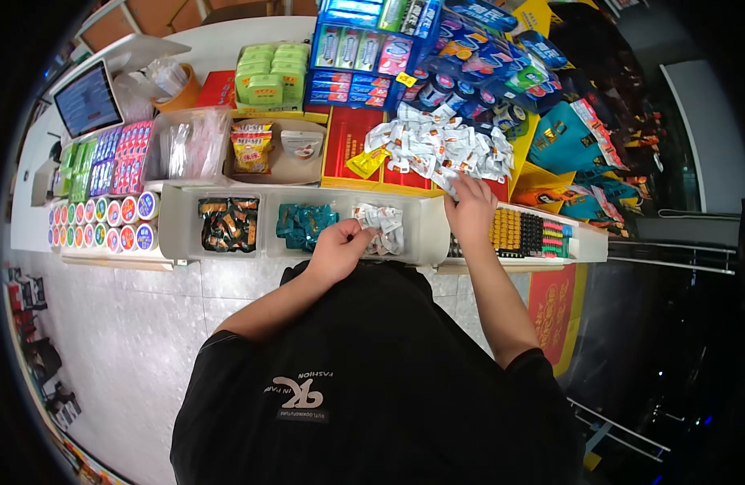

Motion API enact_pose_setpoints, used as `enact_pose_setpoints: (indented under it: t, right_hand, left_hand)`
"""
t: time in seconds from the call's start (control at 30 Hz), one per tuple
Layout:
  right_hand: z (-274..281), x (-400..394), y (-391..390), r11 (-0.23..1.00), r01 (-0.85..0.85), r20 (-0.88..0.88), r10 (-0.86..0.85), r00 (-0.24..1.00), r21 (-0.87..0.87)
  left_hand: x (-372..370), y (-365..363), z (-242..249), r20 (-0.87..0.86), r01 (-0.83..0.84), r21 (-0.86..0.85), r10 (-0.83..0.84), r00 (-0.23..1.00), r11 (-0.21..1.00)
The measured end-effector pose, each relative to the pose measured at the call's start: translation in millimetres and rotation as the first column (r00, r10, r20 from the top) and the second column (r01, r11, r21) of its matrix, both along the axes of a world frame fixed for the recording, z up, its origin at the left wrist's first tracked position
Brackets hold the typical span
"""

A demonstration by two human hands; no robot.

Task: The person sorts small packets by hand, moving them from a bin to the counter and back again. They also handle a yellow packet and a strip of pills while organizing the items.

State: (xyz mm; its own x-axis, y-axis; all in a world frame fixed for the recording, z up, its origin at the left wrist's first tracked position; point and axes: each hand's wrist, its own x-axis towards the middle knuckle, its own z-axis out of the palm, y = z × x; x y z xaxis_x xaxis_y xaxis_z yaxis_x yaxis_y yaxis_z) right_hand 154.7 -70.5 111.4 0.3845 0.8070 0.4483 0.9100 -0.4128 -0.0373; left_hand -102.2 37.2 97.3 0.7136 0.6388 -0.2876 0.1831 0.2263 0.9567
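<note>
Left hand pinched narrow on a few white sachets at the rightmost compartment of the grey divided tray, small heap already lying in it. Right hand reaching farther out, fingers curled onto the near edge of the big loose pile of white sachets spread over the red box; grip there looks closed on one or two packets, cannot tell exactly how many. Risks, judged: pile heaped loose and close to the box edge, so a drag with the right hand could sweep packets off to the right toward the rack of coloured pens or down the gap behind the tray; a loose pinch on the left could drop sachets into the middle compartment with the teal packets rather than their own; one yellow sachet mixed into the white pile, could get sorted in by mistake. Dark-wrapped sweets in the left compartment well apart, low risk. Writing: black shirt carries a white logo and "FASHION", seen upside down, smaller line under it unreadable. Blue toothpaste-style boxes far centre, print too small. Screen far left, text not legible. Round tins on the surface at left, labels blurred.
</note>
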Motion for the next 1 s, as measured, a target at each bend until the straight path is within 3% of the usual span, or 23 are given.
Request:
enact_pose_setpoints:
  t: [0.1,0.17,0.23,0.3,0.33,0.4,0.47,0.7,0.77,1.0]
  right_hand:
    - [-2,11,-13,0.997,-0.049,-0.039,0.051,0.998,0.061]
    - [27,8,-19,0.960,-0.159,-0.121,0.190,0.974,0.232]
    - [55,-5,-31,0.947,-0.107,-0.139,0.155,0.978,0.302]
    - [63,-19,-45,0.923,-0.006,-0.311,0.136,0.941,0.384]
    - [61,-22,-46,0.924,-0.001,-0.311,0.130,0.942,0.384]
    - [49,-36,-45,0.910,-0.128,-0.332,0.271,0.904,0.394]
    - [23,-45,-36,0.968,-0.170,-0.324,0.224,0.919,0.187]
    - [6,-56,0,0.989,-0.093,-0.362,0.128,0.923,0.113]
    - [18,-53,16,0.991,0.023,-0.342,0.023,0.940,0.129]
    - [12,-43,46,0.994,-0.108,-0.201,0.113,0.973,0.036]
  left_hand:
    - [1,1,-4,0.012,-0.020,0.013,0.020,1.000,1.000]
    - [-5,3,-7,0.014,-0.054,-0.001,0.054,0.998,0.999]
    - [-8,7,-6,0.003,-0.056,-0.018,0.056,0.998,0.998]
    - [-7,7,-3,-0.013,-0.088,-0.026,0.088,0.996,0.996]
    - [-5,6,-1,-0.025,-0.110,-0.038,0.109,0.994,0.993]
    - [0,5,2,-0.005,-0.089,-0.057,0.088,0.996,0.994]
    - [6,3,1,0.016,-0.066,-0.073,0.067,0.998,0.995]
    - [16,2,-9,-0.006,0.007,0.006,-0.007,1.000,1.000]
    - [17,2,-4,-0.016,-0.020,0.010,0.020,1.000,1.000]
    - [19,3,-5,-0.009,-0.047,-0.031,0.047,0.999,0.998]
